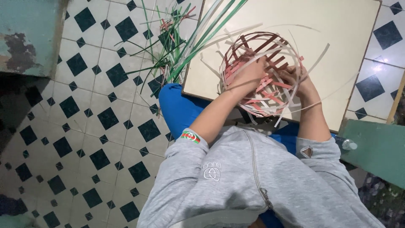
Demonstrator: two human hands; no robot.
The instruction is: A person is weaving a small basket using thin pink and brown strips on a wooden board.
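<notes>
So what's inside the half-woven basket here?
Both hands reach into the woven basket: the left hand and the right hand. Red and white strips cross its wall. The fingertips and the basket's bottom are covered by hands and strips. It sits on a cream board.

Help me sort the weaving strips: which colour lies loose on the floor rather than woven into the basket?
The green strips, heaped on the tiled floor beside the board. The half-woven basket under both hands uses red and white strips.
</notes>
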